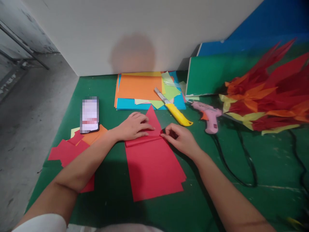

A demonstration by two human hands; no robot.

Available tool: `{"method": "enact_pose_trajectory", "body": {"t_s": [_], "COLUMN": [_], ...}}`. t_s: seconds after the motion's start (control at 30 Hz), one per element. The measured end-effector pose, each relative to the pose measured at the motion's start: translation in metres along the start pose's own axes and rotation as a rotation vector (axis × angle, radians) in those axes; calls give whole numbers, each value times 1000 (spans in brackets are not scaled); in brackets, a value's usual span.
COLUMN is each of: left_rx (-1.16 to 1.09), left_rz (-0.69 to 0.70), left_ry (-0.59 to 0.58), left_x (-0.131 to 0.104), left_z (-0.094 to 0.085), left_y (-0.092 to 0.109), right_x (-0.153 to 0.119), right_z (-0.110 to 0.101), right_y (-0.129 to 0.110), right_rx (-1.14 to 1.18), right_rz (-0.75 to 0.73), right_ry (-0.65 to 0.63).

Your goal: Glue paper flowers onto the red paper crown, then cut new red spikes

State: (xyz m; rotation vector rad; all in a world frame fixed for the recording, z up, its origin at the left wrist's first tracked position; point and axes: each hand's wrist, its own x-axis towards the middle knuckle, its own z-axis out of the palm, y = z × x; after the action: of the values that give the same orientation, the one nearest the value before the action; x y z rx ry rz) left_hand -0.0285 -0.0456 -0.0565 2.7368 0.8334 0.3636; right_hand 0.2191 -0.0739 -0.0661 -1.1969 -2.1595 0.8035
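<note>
A sheet of red paper point(155, 167) lies in front of me, with a fold across its upper part and a pointed tip at the far end. My left hand point(135, 125) rests flat on the upper part, its fingers spread toward the right. At the right end of the fold, my right hand point(180, 138) pinches the paper's edge between thumb and forefinger. A yellow utility knife point(177, 114) lies just beyond my right hand, its metal end on the stacked paper. To the right of the knife is a pink glue gun point(209, 116) with a black cord.
Coloured paper sheets point(142, 87) are stacked at the back. On the left are a phone point(90, 114) and red paper scraps point(72, 151), partly under my left forearm. A red and orange paper flame shape point(270, 93) stands at right, near a green board point(210, 75).
</note>
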Motion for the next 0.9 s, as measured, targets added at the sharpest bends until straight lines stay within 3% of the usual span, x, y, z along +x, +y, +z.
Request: {"method": "enact_pose_trajectory", "body": {"t_s": [0.43, 0.9], "left_rx": [0, -5], "left_rz": [-17, -3], "left_ry": [-13, 0], "left_x": [-1, -2], "left_z": [-1, 1], "left_y": [2, 0], "right_x": [0, 2], "right_z": [7, 25], "right_y": [-4, -20], "right_rx": [-180, -244], "right_rz": [-243, -359], "right_ry": [-48, -103]}}
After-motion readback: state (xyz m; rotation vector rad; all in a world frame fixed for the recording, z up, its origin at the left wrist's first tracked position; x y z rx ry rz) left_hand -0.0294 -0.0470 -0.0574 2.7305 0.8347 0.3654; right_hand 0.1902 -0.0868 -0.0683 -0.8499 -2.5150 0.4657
